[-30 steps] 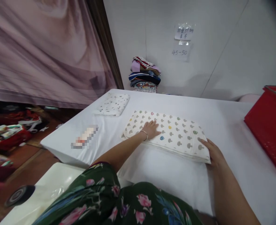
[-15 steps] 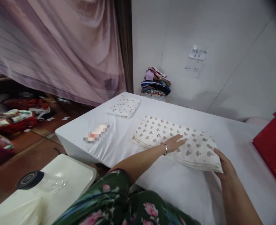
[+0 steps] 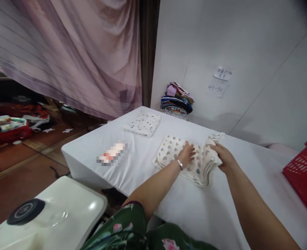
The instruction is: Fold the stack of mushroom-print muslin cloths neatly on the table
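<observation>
A white cloth with a grey mouse-head pattern (image 3: 170, 147) lies folded in layers on the white-covered table (image 3: 192, 211). My right hand (image 3: 225, 158) grips its right end, which is lifted and curling over toward the left. Over the middle of the cloth, my left hand (image 3: 187, 154) is held with its fingers spread; whether the palm touches the fabric I cannot tell. Farther back on the left, another folded white cloth with small dark prints (image 3: 144, 124) lies flat. A blurred-out pinkish object (image 3: 113, 152) rests near the table's left side.
At the right stands a red plastic basket (image 3: 303, 177). Several folded garments are stacked (image 3: 176, 99) by the wall behind the table. A white stool-like surface (image 3: 72, 201) at lower left bears a dark-lidded clear container (image 3: 25, 211). A pink curtain (image 3: 96, 59) hangs at the back left.
My right hand has raised the cloth's right end and brought it leftward, so the flat cloth is now bunched there. My left hand has shifted slightly left, with its fingers more upright.
</observation>
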Demonstrator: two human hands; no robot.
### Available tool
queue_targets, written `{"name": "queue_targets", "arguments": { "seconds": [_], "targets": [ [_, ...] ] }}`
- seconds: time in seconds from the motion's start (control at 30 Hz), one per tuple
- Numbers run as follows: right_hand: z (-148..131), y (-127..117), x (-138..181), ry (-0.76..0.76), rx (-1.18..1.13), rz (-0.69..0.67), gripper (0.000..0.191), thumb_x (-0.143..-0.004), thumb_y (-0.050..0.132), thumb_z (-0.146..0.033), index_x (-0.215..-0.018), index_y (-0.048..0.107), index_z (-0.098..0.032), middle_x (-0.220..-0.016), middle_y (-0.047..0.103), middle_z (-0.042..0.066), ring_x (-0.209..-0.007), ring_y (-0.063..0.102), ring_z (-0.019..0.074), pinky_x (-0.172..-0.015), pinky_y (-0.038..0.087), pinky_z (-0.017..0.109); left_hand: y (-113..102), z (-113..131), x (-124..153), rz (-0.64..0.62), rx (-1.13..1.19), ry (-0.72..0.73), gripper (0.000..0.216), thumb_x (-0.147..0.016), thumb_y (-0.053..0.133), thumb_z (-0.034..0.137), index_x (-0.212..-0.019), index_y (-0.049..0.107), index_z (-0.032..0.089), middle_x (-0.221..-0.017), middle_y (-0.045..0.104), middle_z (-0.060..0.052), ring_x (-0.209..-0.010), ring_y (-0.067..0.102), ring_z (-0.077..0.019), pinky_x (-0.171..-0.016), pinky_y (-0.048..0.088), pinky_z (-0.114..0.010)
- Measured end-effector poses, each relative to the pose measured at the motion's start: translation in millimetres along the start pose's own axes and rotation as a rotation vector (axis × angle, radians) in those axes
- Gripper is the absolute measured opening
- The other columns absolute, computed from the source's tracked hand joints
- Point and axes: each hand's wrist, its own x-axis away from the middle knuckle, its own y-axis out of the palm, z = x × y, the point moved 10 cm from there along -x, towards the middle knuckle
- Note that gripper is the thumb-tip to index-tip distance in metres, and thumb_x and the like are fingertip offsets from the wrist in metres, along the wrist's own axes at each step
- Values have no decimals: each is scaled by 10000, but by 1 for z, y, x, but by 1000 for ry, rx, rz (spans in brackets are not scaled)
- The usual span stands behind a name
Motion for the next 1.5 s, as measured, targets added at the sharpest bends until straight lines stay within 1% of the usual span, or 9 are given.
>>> {"name": "queue_targets", "arguments": {
  "seconds": [0.1, 0.23, 0.4, 0.77, 1.03, 1.2, 1.33, 1.43, 1.5],
  "targets": [
    [19, 56, -23, 21, 25, -46, 505, -615, 712, -252, -1089, 555, -176, -753, 679, 24, -599, 620, 165, -539, 490, 262, -43, 24, 8, 29, 51, 36, 784, -812, 65, 718, -1390, 311, 249, -1459, 329, -63, -1250, 425, -198, -930, 417, -321],
    [75, 118, -50, 82, 204, -54, 513, -674, 635, -225, -1166, 497, -178, -655, 638, -8, -565, 600, 154, -517, 471, 247, -98, 32, 18, 81, 150, 42, 834, -782, 31, 749, -1358, 340, 230, -1295, 510, -109, -1111, 532, -258, -897, 432, -433],
    [127, 153, -61, 146, 374, -82, 432, -676, 618, -244, -1094, 542, -163, -563, 590, -22, -465, 539, 140, -405, 375, 214, -130, 18, 23, 104, 338, 8, 855, -777, 78, 760, -1322, 370, 168, -1120, 596, -143, -985, 589, -295, -850, 448, -474],
    [131, 176, -65, 82, 372, -170, 424, -698, 631, -276, -1106, 562, -186, -730, 650, 17, -625, 611, 162, -546, 473, 252, -121, 33, 35, 38, 363, 41, 661, -824, 290, 678, -1222, 511, 200, -966, 656, -100, -850, 637, -254, -797, 494, -416],
    [141, 175, -49, 147, 415, -303, 651, -804, 534, -507, -1346, 408, -169, -538, 543, -28, -445, 512, 141, -440, 431, 265, -131, 28, 40, 90, 92, -17, 687, -783, 334, 719, -916, 638, 118, -597, 622, -98, -639, 625, -239, -597, 495, -340],
    [98, 152, -46, -164, 680, -234, 442, -782, 550, -367, -1192, 568, -203, -808, 645, 22, -718, 593, 162, -664, 479, 292, -169, 56, 48, 361, -371, 160, 458, -677, 647, 539, -914, 643, 147, -777, 680, -72, -813, 634, -248, -676, 476, -300],
    [66, 139, -60, -391, 994, -142, 374, -800, 494, -344, -1139, 606, -236, -1193, 586, 54, -1054, 542, 219, -884, 437, 351, -186, 69, 58, 493, -758, 111, 330, -627, 691, 468, -767, 646, 173, -809, 678, -85, -849, 618, -281, -727, 454, -325],
    [64, 138, -76, -453, 1244, -176, 420, -818, 467, -313, -1214, 560, -208, -1324, 493, 84, -1224, 424, 244, -1016, 332, 393, -188, 66, 59, 477, -674, 82, 297, -606, 699, 364, -836, 628, 189, -817, 677, -71, -827, 623, -265, -729, 464, -326],
    [67, 131, -88, -458, 1380, -149, 467, -835, 456, -322, -1274, 506, -172, -1401, 406, 113, -1317, 300, 271, -1070, 234, 438, -179, 54, 53, 354, -461, 62, 330, -598, 674, 284, -908, 608, 192, -807, 676, -58, -794, 629, -246, -714, 478, -329]
  ]
}}
